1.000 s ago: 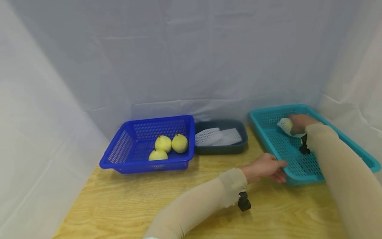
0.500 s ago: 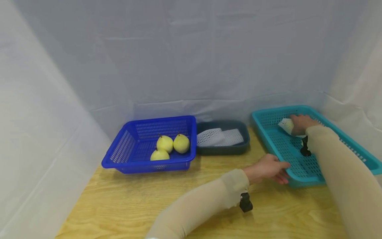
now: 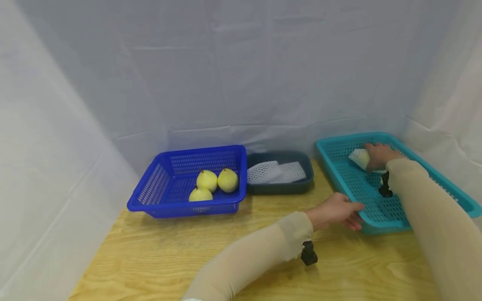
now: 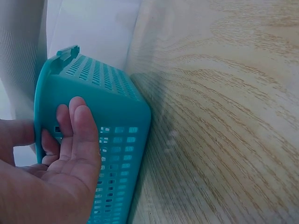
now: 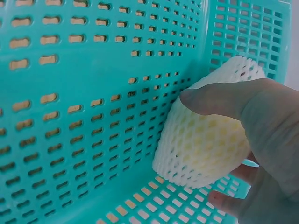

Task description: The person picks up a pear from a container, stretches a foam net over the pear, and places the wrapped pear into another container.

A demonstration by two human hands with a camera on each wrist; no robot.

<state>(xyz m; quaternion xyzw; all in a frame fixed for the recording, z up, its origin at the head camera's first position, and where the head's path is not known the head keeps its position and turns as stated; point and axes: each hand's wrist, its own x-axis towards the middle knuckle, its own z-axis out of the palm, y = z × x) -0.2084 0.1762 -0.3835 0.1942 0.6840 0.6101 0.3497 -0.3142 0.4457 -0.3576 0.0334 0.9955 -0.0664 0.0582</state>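
A pear in a white foam net sleeve (image 5: 201,144) lies in the far part of the turquoise basket (image 3: 339,177). My right hand (image 3: 380,156) holds it, the thumb across the top of the net and the other fingers on the far side, partly hidden. Yellow skin shows through the mesh in the right wrist view. At the basket's near left corner, my left hand (image 3: 337,211) grips the rim. The left wrist view has its thumb over the rim and the fingers (image 4: 84,123) against the outer wall.
On the left stands a blue basket (image 3: 158,184) with three bare yellow pears (image 3: 227,180). Between the two baskets, a dark green tray (image 3: 278,189) holds flat white foam nets (image 3: 288,172). White sheeting (image 3: 241,75) rises behind the wooden table (image 3: 158,255) and at both sides.
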